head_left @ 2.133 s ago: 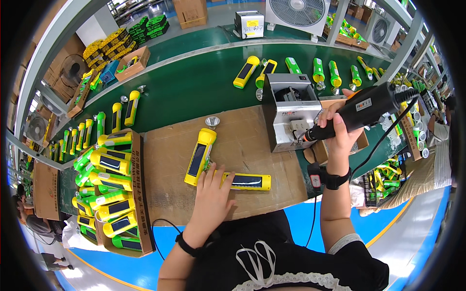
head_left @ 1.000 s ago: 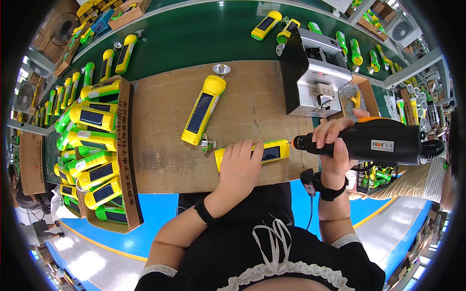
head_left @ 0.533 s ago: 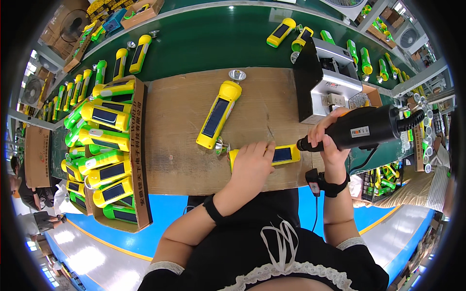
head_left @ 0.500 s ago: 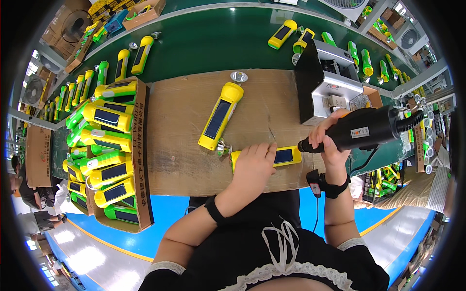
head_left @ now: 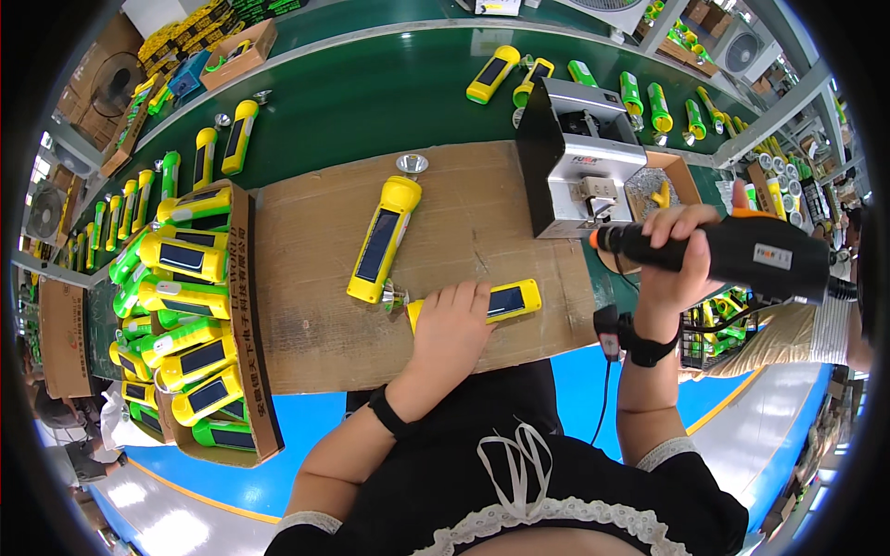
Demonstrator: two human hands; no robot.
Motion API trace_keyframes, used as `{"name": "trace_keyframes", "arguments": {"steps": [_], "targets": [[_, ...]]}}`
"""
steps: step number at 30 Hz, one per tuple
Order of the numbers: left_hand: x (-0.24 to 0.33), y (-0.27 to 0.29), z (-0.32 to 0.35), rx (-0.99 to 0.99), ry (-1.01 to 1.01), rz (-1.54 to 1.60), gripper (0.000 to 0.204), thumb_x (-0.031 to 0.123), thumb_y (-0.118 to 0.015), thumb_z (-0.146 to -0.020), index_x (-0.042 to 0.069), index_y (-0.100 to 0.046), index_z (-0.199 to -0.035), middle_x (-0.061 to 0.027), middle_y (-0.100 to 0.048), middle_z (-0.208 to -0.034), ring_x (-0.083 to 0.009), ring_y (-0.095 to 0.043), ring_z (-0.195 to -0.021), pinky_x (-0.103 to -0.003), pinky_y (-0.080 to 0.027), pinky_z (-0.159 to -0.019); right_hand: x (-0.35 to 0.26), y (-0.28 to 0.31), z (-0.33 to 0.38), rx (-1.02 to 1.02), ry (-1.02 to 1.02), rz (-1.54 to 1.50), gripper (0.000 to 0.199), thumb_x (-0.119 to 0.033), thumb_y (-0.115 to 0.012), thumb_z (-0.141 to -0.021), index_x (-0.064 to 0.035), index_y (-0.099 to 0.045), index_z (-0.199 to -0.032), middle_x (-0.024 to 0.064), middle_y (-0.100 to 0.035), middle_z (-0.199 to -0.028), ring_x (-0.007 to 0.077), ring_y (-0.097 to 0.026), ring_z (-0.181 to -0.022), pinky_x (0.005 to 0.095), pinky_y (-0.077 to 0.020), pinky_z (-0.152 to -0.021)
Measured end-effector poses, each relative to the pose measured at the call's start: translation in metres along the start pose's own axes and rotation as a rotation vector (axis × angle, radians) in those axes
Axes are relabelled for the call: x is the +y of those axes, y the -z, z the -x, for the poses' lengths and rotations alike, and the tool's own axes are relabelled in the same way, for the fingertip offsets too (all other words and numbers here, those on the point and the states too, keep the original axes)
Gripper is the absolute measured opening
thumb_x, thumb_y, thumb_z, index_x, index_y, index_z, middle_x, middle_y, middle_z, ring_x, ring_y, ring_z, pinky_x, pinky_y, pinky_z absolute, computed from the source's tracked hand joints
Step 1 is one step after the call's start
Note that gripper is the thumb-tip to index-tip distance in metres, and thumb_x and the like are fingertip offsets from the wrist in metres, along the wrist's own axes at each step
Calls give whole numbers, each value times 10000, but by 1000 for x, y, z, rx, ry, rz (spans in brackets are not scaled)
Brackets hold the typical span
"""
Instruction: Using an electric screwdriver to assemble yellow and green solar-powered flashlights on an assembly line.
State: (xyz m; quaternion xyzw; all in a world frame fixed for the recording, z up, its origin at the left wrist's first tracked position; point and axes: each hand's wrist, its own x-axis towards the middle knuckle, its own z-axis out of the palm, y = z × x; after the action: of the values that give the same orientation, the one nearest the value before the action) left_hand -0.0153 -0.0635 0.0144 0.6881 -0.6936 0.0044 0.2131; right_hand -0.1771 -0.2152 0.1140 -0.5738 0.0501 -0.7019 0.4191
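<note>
My left hand (head_left: 454,324) lies over a yellow flashlight (head_left: 521,297) with a dark solar panel, fingers curled round it, holding it on its side on a cardboard sheet (head_left: 297,232). A shiny reflector (head_left: 394,296) sits by its left end, partly hidden. In my right hand (head_left: 681,255) is a black electric screwdriver (head_left: 774,258), held level, its orange tip pointing left. That tip is just below the front of a black and silver screw feeder (head_left: 593,153); whether they touch I cannot tell. Another yellow flashlight (head_left: 375,246) lies on the cardboard, with a reflector (head_left: 412,165) at its far end.
On my left stands a cardboard box (head_left: 243,324) filled with yellow and green flashlights. A green conveyor belt (head_left: 371,102) runs across the back, carrying more flashlights. Right of the feeder is an open box of small metal parts (head_left: 649,195). A black cable hangs from my right wrist strap.
My right hand has drawn the screwdriver away from the flashlight's right end, rightward and up to the feeder. The left hand stays on the flashlight. The whole view has shifted a little.
</note>
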Motion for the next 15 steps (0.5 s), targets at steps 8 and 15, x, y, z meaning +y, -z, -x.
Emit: {"name": "trace_keyframes", "arguments": {"steps": [8, 15], "targets": [[14, 5, -13, -74, 79, 50, 457, 224, -738, -658, 41, -553, -1034, -115, -532, -971, -300, -513, -912, -389, -400, -831, 27, 22, -28, -15, -28, 315, 639, -28, -558, -829, 60, -215, -1361, 80, -519, -709, 166, -521, -575, 339, -470, -579], [17, -13, -23, -50, 35, 213, 460, 216, -748, -652, 38, -557, -1031, -120, -523, -973, -296, -515, -918, -393, -416, -808, 31, 16, -36, -44, -153, 259, 565, -14, -539, -776, 117, -315, -1279, 79, -530, -614, 156, -534, -507, 276, -463, -533]]}}
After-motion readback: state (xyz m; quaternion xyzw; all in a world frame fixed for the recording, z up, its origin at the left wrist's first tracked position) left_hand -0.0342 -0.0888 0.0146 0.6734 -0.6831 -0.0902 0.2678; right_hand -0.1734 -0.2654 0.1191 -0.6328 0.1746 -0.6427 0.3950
